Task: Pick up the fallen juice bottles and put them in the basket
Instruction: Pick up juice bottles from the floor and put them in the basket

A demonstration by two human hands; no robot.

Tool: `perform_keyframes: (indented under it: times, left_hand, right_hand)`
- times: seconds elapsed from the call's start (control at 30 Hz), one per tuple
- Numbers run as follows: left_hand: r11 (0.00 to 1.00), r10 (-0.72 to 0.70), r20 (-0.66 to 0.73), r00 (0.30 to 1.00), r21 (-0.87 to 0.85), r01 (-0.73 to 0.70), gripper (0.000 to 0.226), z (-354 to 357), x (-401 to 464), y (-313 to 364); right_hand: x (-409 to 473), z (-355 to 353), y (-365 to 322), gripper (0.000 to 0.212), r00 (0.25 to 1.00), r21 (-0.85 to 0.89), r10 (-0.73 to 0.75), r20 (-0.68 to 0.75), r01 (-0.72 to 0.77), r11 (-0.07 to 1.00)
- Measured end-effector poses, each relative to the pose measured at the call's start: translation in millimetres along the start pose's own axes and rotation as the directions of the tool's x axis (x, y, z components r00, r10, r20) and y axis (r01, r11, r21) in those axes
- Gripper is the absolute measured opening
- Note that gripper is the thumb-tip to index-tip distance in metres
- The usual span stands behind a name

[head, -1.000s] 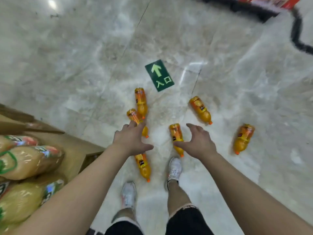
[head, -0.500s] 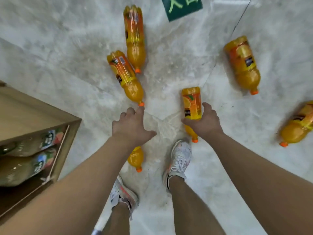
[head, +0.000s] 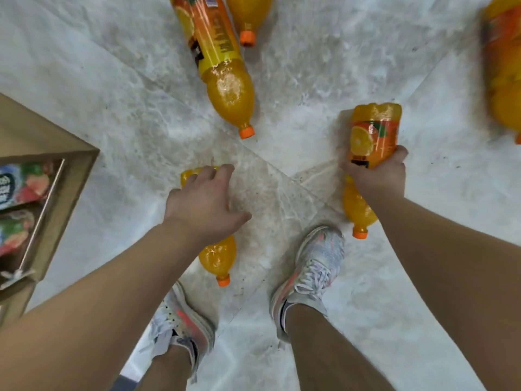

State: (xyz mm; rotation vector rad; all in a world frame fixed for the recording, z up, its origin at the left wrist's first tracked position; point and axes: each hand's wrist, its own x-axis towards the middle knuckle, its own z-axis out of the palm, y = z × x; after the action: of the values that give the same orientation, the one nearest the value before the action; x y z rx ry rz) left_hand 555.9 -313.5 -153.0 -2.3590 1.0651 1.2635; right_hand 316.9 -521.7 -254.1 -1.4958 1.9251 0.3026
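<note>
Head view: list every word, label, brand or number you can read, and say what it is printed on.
No text can be read.
Bottle in the right hand: orange-slice picture, dark patch of print, blurred.
Bottle at top centre: yellow label with fine print, too small.
Cartons in the cardboard box: fruit pictures, white lettering cut off and blurred.
Bottle under the left hand: label hidden.

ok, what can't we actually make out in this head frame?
- Bottle under the left hand: its middle is hidden by the hand, so contact is unclear.
- Far right bottle: blurred and cut by the right edge.
- Top bottle: cut by the top edge.
- Basket: not in view.
- Right hand grip: fingers wrap behind its bottle.
</note>
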Motion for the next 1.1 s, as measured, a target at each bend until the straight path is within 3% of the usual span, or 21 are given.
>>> perform_keyframes:
  times: [0.13,0.37,0.63,0.73,0.87,1.0,1.1]
  left_hand:
    - [1.000,-0.001,0.003,1.000,-0.013,0.001,0.093,-3.9,5.0,-9.6]
    - [0.999,-0.034,0.032,0.999,0.018,0.034,0.091,-16.6,5.8,-21.5]
    - [0.952,-0.269,0.127,0.955,-0.113,0.283,0.108,17.6,-7.0,-31.9]
    - [0.870,-0.382,0.170,0.908,-0.265,0.416,0.123,52.3,-12.8,-33.1]
    - [0.658,-0.476,0.250,0.843,-0.535,0.530,0.130,102.7,-11.0,-31.9]
    - [0.499,-0.542,0.137,0.829,-0.741,0.450,0.125,139.2,-4.1,-29.7]
    - [0.456,-0.553,0.091,0.828,-0.799,0.392,0.117,145.6,-2.3,-31.6]
  right_hand:
    - [-9.2,-2.7,-0.4,0.094,0.998,-0.021,-0.044,-0.048,0.043,0.999]
    - [-39.2,-18.7,-24.8,0.091,0.993,-0.123,-0.117,0.031,0.120,0.985]
    - [-98.6,-12.6,-51.5,0.095,0.988,0.028,-0.135,0.080,0.134,0.991]
    - [-116.1,-1.2,-53.4,0.093,0.989,0.080,-0.118,0.092,0.111,0.991]
    - [-131.6,19.6,-48.1,0.090,0.988,0.106,-0.098,0.119,0.085,0.991]
    - [-141.0,36.3,-41.7,0.089,0.980,0.066,-0.122,0.156,0.113,0.991]
    - [-144.5,42.3,-43.1,0.093,0.973,0.015,-0.144,0.181,0.144,0.990]
